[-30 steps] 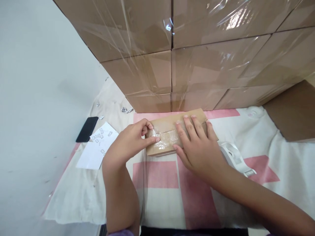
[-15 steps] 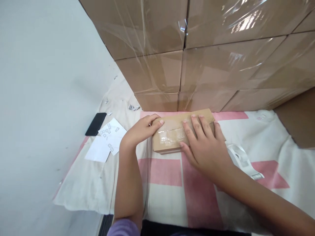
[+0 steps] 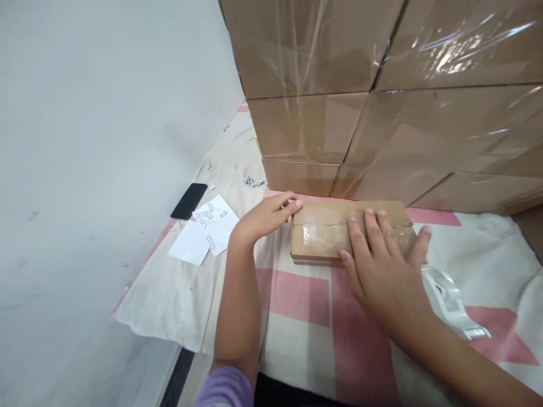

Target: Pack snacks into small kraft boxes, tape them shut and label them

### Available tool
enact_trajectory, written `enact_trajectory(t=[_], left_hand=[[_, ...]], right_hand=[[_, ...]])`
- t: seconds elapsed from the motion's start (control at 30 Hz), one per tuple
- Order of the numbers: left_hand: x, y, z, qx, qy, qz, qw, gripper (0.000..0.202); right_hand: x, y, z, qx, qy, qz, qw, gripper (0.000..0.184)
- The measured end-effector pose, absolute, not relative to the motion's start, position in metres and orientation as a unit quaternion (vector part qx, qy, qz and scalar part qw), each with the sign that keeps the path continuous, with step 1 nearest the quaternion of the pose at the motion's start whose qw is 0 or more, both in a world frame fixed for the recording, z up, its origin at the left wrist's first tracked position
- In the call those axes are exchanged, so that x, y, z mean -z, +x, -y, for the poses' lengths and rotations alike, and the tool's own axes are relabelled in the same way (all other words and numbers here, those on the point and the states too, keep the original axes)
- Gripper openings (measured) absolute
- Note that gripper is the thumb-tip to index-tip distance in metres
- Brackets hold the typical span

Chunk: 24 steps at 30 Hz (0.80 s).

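Note:
A small cardboard box lies flat on the cloth, with shiny clear tape across the seam on its top. My right hand rests on the right part of this box, palm down, its fingers spread and holding nothing. At the box's far left corner is my left hand, fingers stretched out and the thumb tip touching the corner. A white tape dispenser sits to the right of the box, partly hidden by my right wrist.
Stacked large cartons wrapped in clear film rise just behind the box. On the left lie a black phone, white paper sheets with small drawn outlines, and silvery scraps. A pale wall borders the pink-and-white cloth.
The view has swung left, so everything sits further right. The small box lies straighter along the cartons. My right thumb and fingers have shifted slightly on its top; my left hand has loosened at the corner.

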<state>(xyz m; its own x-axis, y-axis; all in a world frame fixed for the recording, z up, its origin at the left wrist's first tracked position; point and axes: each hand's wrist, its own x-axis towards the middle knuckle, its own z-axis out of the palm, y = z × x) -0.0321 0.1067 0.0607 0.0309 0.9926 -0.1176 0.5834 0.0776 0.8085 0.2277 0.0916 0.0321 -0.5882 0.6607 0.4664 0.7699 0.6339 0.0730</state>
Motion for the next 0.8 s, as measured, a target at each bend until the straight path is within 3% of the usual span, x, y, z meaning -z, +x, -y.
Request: enact_trajectory(t=[0.13,0.2,0.27,0.4,0.5,0.63,0.8], left_hand=[[-0.052,-0.094,-0.087,-0.316,0.498,-0.773,0.233,0.025],[-0.039,-0.128,-0.074,-0.283,0.394,-0.86,0.159,0.024],[-0.023,-0.154,-0.062,-0.235,0.331,-0.899,0.163,0.025],[-0.001,-0.173,-0.051,-0.207,0.351,-0.881,0.241,0.028],[0.0,-0.171,-0.048,-0.201,0.376,-0.871,0.245,0.031],[0.005,-0.16,-0.039,-0.177,0.405,-0.872,0.209,0.03],[0.05,-0.146,-0.013,-0.199,0.513,-0.83,0.093,0.046]], right_hand=[[-0.032,0.214,-0.052,0.069,-0.223,0.935,0.269,0.04],[-0.024,0.196,-0.032,-0.021,-0.102,0.963,0.249,0.041],[-0.012,0.163,-0.022,-0.107,-0.051,0.975,0.189,0.046],[0.021,0.069,-0.046,-0.233,-0.136,0.956,0.115,0.054],[0.045,0.013,-0.081,-0.251,-0.221,0.936,0.112,0.059],[0.068,-0.011,-0.104,-0.257,-0.259,0.921,0.138,0.057],[0.08,-0.009,-0.106,-0.3,-0.295,0.884,0.204,0.059]])
